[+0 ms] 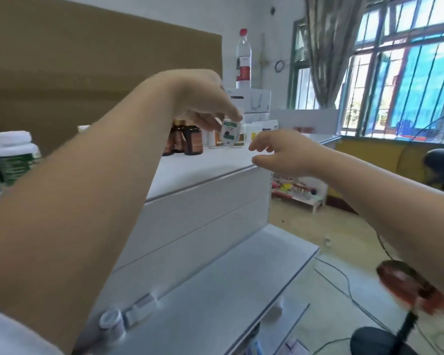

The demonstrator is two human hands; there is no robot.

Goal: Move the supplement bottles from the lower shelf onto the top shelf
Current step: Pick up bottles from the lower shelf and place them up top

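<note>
Right now the left hand, near the middle of the frame, curls its fingers down over the cap of a small white plastic supplement bottle with a green label. It pinches the bottle from above, with the base at or just above the white metal top shelf. The right hand, just right of centre, hovers at the shelf's front edge with fingers loosely spread, holding nothing.

Beside the held bottle stand other small white bottles, and to their left a cluster of dark amber bottles. Such a bottle looks light and rigid, I'd judge, with a smooth wall that may be a little slippery. The cap or the labelled waist should give the surest hold.

Low in the frame's left, on the white lower shelf, another white-capped bottle seems to lie on its side, blurred.
</note>
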